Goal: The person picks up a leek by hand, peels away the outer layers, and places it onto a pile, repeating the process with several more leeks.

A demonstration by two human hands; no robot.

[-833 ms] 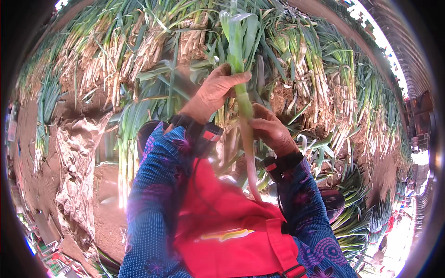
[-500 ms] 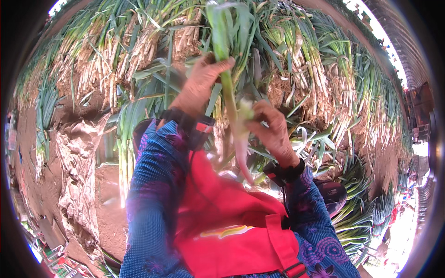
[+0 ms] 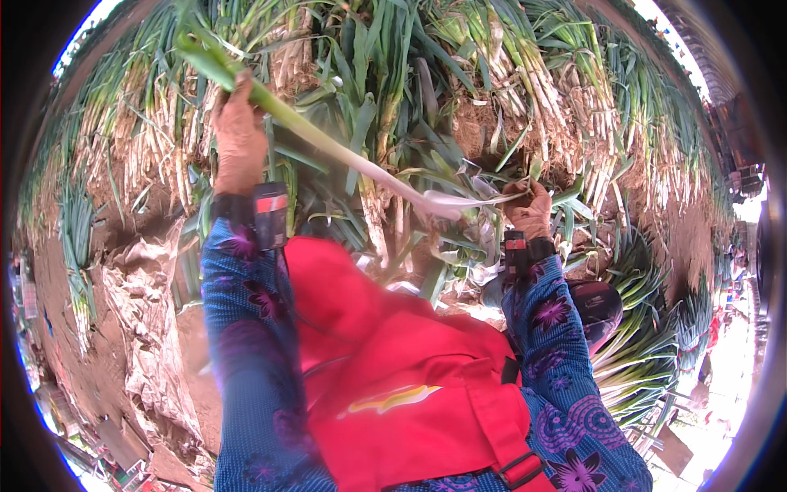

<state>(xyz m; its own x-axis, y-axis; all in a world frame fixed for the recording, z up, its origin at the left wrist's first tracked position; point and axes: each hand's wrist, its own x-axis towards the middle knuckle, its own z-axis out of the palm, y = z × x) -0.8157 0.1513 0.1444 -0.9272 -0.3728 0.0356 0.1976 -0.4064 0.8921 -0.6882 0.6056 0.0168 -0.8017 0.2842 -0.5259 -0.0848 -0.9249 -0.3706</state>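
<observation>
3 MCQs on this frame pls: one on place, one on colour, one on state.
1. Where is the left hand on the leek?
A. On the green leafy end, raised up
B. On the white end
C. Off the leek

2. What colour is the apron?
A. Yellow
B. Red
C. White

3. How is the right hand?
A. Flat open on the soil
B. Resting on the apron
C. Closed on a thin pale strip of skin coming off the leek's white end

Answers: 1 A, the hand grips the green part at upper left. 2 B, the cloth in the lap is bright red. 3 C, the fingers pinch the strip, which runs back to the white stalk.
</observation>
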